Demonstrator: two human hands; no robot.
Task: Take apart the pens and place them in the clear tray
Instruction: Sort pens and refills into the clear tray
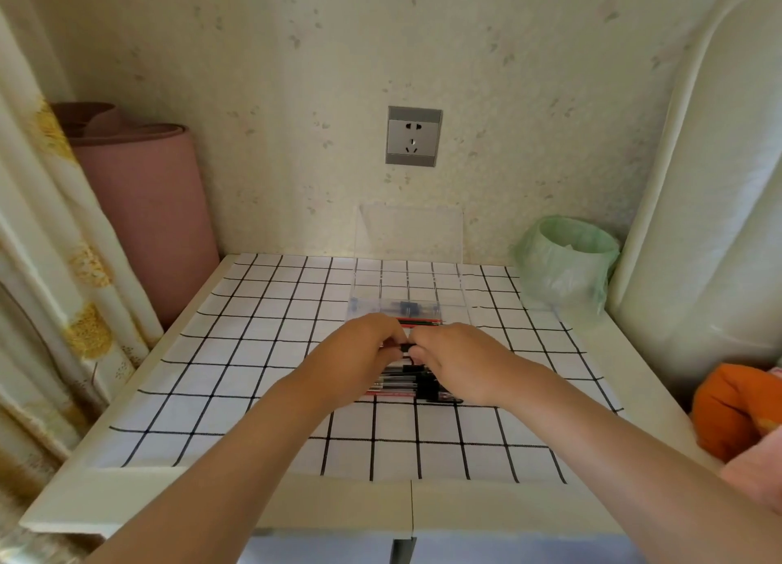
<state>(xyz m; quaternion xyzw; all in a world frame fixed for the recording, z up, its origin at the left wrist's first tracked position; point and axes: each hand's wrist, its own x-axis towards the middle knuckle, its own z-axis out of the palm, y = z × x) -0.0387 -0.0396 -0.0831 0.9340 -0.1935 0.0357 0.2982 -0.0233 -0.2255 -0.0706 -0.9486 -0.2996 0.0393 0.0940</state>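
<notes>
Both hands meet over the middle of the table point(139, 436): the left hand point(355, 352) and the right hand point(457, 360) each pinch one end of a pen point(405, 347) that lies left to right between their fingertips, so pulling it apart looks like a pull along that axis. The pile point(406, 383) of whole pens lies just below the hands. The tray point(452, 284) sits just beyond them, some parts already inside, about equally near to either hand.

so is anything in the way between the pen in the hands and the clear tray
Nothing visible. Both hands, left hand and right hand, hold a pen just in front of the clear tray; only some red and black refills lie by its near edge.
</notes>
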